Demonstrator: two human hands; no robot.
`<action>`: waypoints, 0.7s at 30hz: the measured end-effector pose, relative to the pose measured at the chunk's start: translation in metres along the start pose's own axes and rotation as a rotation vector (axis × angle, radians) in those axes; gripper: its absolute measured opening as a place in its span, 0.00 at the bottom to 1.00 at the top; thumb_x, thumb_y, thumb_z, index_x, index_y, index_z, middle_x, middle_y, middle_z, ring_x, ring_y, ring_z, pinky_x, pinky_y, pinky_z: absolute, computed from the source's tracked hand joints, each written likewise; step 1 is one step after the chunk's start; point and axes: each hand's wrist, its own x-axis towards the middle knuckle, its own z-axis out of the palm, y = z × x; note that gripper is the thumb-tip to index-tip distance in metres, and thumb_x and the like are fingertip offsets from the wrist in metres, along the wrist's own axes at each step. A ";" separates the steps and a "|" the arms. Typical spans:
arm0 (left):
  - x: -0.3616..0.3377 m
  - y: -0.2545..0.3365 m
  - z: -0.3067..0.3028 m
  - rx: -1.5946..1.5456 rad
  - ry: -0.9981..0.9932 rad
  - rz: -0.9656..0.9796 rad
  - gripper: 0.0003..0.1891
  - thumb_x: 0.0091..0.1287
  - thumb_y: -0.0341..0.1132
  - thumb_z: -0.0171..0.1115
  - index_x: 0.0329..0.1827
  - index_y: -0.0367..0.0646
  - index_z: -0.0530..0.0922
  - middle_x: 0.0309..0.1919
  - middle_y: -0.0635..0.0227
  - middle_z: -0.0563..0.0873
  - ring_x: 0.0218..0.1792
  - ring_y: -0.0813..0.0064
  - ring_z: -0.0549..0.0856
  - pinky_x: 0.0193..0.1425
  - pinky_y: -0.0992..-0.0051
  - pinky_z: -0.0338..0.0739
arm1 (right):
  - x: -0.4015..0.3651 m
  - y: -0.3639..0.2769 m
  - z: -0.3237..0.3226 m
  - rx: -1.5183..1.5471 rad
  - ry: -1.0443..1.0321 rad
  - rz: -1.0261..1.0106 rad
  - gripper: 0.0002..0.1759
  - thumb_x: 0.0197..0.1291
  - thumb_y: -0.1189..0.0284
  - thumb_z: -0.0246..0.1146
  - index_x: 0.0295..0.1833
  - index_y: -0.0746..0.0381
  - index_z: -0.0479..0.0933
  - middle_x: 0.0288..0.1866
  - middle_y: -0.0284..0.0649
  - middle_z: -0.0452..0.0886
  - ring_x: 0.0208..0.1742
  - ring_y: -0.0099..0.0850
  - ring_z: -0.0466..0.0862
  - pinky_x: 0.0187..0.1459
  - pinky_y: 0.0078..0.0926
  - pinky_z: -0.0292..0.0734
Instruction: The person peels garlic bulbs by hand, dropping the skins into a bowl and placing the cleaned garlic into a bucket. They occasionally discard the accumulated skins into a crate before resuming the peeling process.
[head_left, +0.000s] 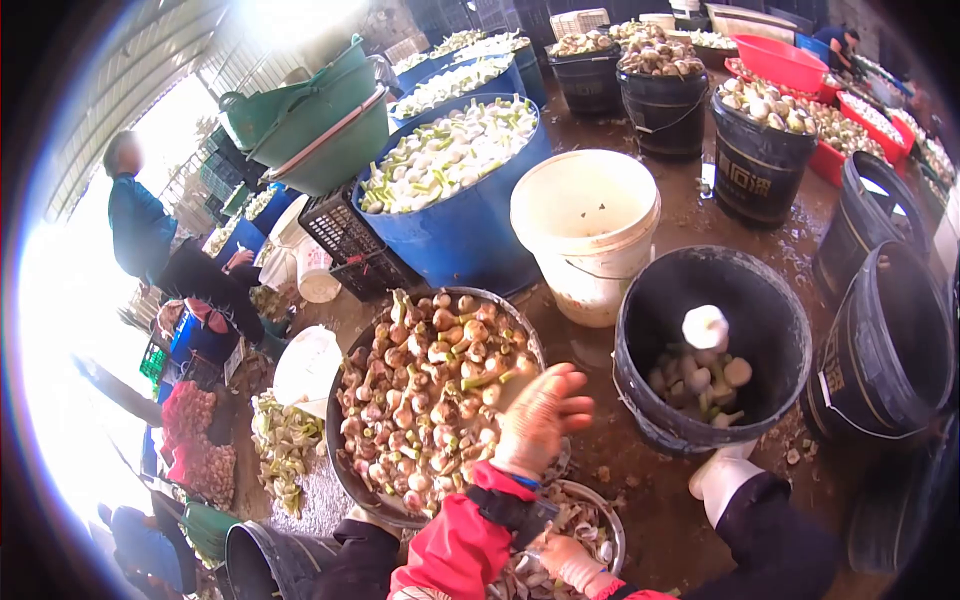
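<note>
My left hand (540, 420), in a red sleeve with a dark band at the wrist, reaches over the right edge of a wide pan (338, 455) heaped with untrimmed garlic bulbs (425, 390). Its fingers are stretched out and hold nothing. Right of it, a white garlic bulb (705, 327) appears in mid-air inside a black bucket (640, 425), above trimmed bulbs (700, 380) at the bottom. Lower down, my right hand (568, 560) is closed near a dark, flat object (535, 524), over a basin (617, 520) of garlic peelings; what it grips is unclear.
A white bucket (590, 240) stands behind the black one. Blue tubs (440, 245) of white garlic and black pails (765, 165) of bulbs fill the back. More black buckets (880, 340) are at right. A person (150, 230) sits at left; my white boot (725, 480) is near the bucket.
</note>
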 end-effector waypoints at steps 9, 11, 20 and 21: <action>0.172 -0.044 -0.161 0.720 0.347 -0.285 0.32 0.65 0.38 0.54 0.70 0.36 0.58 0.46 0.58 0.79 0.35 0.65 0.83 0.35 0.69 0.81 | 0.024 0.004 -0.008 0.144 0.141 -0.148 0.18 0.59 0.67 0.64 0.53 0.63 0.78 0.48 0.46 0.83 0.51 0.38 0.82 0.52 0.28 0.75; 0.189 -0.057 -0.172 1.202 0.390 -0.234 0.33 0.65 0.50 0.54 0.68 0.37 0.63 0.55 0.49 0.78 0.53 0.57 0.80 0.57 0.64 0.75 | 0.026 0.005 -0.009 0.177 0.142 -0.108 0.18 0.59 0.67 0.64 0.53 0.63 0.78 0.48 0.46 0.83 0.51 0.38 0.82 0.52 0.28 0.75; 0.075 -0.011 -0.106 1.202 0.062 -0.948 0.35 0.63 0.64 0.49 0.53 0.39 0.78 0.52 0.57 0.81 0.45 0.65 0.83 0.39 0.67 0.80 | 0.018 0.009 -0.003 0.058 0.183 -0.237 0.17 0.60 0.67 0.62 0.53 0.61 0.78 0.46 0.47 0.83 0.49 0.40 0.83 0.50 0.30 0.76; 0.061 -0.009 -0.101 1.134 0.047 -0.893 0.32 0.62 0.63 0.52 0.51 0.41 0.79 0.49 0.59 0.83 0.42 0.68 0.83 0.33 0.68 0.81 | 0.015 0.006 -0.002 0.081 0.174 -0.219 0.17 0.60 0.67 0.62 0.53 0.61 0.77 0.45 0.47 0.83 0.48 0.39 0.83 0.48 0.30 0.77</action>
